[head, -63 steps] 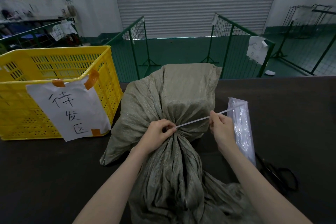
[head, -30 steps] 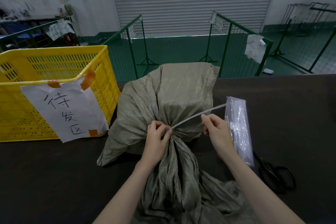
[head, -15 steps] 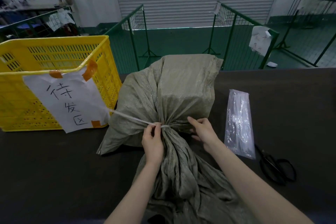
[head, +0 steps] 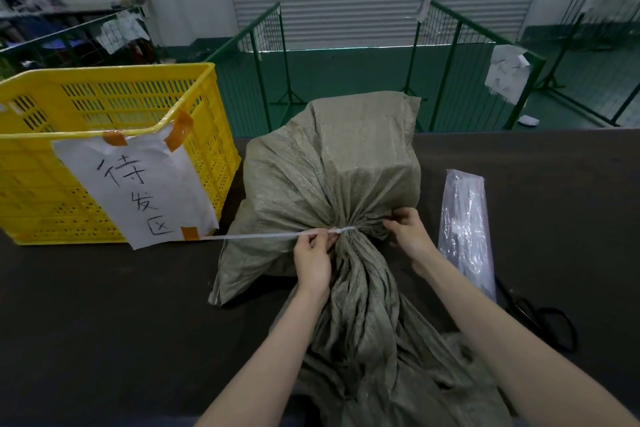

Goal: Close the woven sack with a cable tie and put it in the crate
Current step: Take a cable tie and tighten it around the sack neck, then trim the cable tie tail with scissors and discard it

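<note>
Crate [head: 207, 135] label [head: 138, 191] "待发区"

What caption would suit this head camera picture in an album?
Left hand pinches a cable tie around the sack neck, right hand steadying it beside a yellow crate.

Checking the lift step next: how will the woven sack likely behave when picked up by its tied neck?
The woven sack would probably hang floppy: its cloth gathers into loose folds below the cable tie. The boxy bulge above suggests something blocky inside, so it may swing. Weight cannot be told. The left hand pinches the tie.
</note>
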